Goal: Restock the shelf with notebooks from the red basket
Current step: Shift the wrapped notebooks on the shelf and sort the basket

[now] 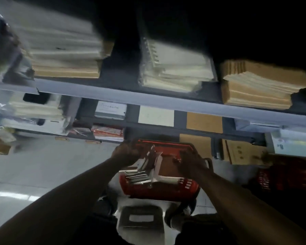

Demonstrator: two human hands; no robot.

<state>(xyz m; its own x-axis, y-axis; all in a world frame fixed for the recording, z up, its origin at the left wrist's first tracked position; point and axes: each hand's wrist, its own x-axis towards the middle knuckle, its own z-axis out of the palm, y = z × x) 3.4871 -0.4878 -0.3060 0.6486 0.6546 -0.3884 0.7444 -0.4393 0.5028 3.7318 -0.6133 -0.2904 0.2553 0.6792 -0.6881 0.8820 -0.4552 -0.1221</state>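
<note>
A red basket point(159, 189) stands on the floor below the shelf, holding several plastic-wrapped notebooks point(148, 167) and a brown-covered one. Both my hands reach down into it. My left hand point(129, 152) is at the basket's far left side, its fingers against the wrapped notebooks. My right hand point(189, 161) lies over the brown cover on the right side. Motion blur hides whether either hand grips anything. The grey shelf point(148, 98) above carries stacks of white and brown notebooks point(175, 68).
A lower shelf level holds a white box point(110, 110), a white sheet and brown covers point(204, 122). Cardboard pieces point(244, 152) lean at the right beside a second red basket point(286, 175). A dark booklet point(140, 218) lies on the pale floor between my feet.
</note>
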